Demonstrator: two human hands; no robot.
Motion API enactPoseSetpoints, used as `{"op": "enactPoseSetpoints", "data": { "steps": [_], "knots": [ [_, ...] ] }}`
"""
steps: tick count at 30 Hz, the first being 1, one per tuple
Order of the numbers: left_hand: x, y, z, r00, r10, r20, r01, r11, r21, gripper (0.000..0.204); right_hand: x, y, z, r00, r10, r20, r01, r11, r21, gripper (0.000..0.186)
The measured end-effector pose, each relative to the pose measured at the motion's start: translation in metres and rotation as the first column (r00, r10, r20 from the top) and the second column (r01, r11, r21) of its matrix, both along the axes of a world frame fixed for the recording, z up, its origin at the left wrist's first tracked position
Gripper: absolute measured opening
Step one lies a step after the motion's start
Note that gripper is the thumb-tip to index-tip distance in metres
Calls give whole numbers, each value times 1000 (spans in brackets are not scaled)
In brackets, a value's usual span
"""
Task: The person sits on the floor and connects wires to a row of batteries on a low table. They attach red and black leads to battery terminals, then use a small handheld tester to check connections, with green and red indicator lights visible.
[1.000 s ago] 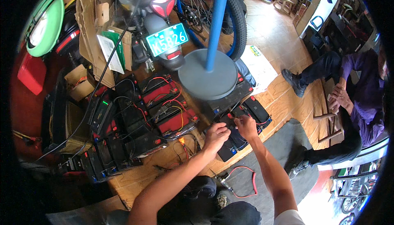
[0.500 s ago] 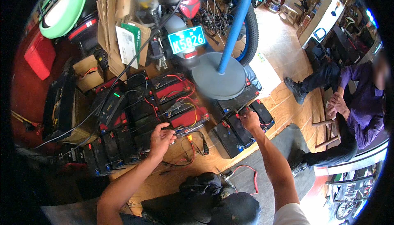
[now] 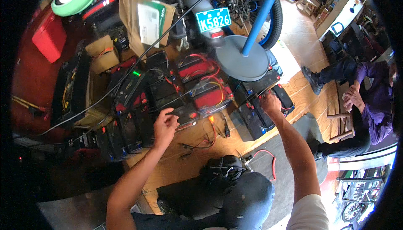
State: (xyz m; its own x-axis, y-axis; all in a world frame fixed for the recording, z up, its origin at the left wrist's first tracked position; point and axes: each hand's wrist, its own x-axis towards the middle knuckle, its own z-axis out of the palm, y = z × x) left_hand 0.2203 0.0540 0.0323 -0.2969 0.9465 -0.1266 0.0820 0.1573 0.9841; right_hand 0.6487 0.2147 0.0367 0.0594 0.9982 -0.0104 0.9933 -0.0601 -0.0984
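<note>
My left hand (image 3: 166, 126) hovers over the near edge of the battery rows, fingers loosely curled with gaps between them; nothing shows in its grasp. On the right, my right hand (image 3: 270, 104) reaches down onto a group of black batteries (image 3: 248, 121), its fingertips pinched together at their tops. Whatever it grips there is hidden by the fingers. Thin wires run across these batteries. Closer to my left hand lie several black and red batteries (image 3: 201, 68) joined by red and yellow wires. A black box with green lights (image 3: 132, 85) rests on the batteries farther left.
A blue pole on a round grey base (image 3: 241, 64) stands just behind the right-hand batteries. Loose leads (image 3: 211, 135) lie on the wooden floor between the battery groups. Motorbikes and cardboard (image 3: 130, 16) crowd the back. At right, a person in purple (image 3: 373, 100) sits.
The view has shifted, so the batteries and pole appear higher and farther right. My right hand stays at the same battery group; my left hand remains raised beside the other batteries.
</note>
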Motion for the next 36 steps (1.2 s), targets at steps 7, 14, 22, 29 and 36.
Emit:
{"op": "enactPoseSetpoints", "data": {
  "steps": [7,14,22,29,36],
  "knots": [
    [-24,-38,-27,932,-116,-344,104,993,-52,13,-76,-109,-13,718,491,-494,-449,868,211,13],
    [-19,-57,-45,821,-397,-411,376,917,-134,18,-155,-130,-133,875,349,-336,-470,781,-412,21],
    [-1,-60,-34,838,-442,-321,356,887,-292,34,-161,-149,-172,586,-356,-728,-323,721,-613,55],
    [24,-57,-71,740,-621,-257,588,784,-199,59,-126,-181,-95,461,-141,-876,-559,720,-410,31],
    [59,-63,-52,528,-839,-132,819,544,-183,78,-116,-185,10,256,-222,-941,-561,759,-331,17]
  ]
}}
